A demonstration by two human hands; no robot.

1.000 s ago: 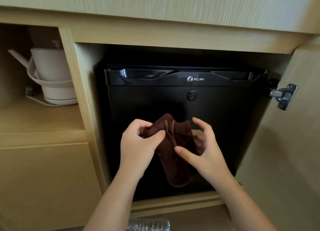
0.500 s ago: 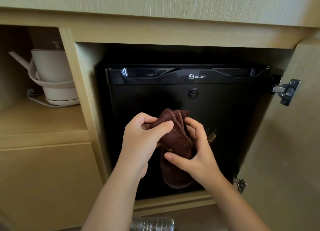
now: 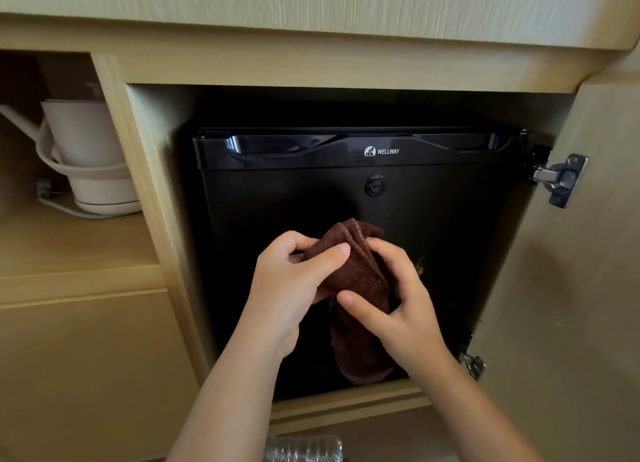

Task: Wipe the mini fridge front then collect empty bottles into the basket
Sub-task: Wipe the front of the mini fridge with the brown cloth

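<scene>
A black mini fridge (image 3: 450, 226) stands inside a wooden cabinet, its door closed. In front of its lower half I hold a folded dark brown cloth (image 3: 356, 278) with both hands. My left hand (image 3: 294, 281) pinches the cloth's upper left edge between thumb and fingers. My right hand (image 3: 394, 302) wraps around the cloth's right side, thumb across its front. The cloth's lower end hangs down below my hands. A clear plastic bottle (image 3: 304, 448) lies at the bottom edge of the view. No basket is in view.
The cabinet door (image 3: 581, 288) stands open on the right, with metal hinges (image 3: 561, 179) at its inner edge. A white kettle (image 3: 86, 156) on its base sits on the open shelf to the left. A closed wooden panel (image 3: 86, 368) lies below that shelf.
My right hand has closed around the cloth, which was loose between my hands a second ago. The cloth is bunched tighter and held slightly higher.
</scene>
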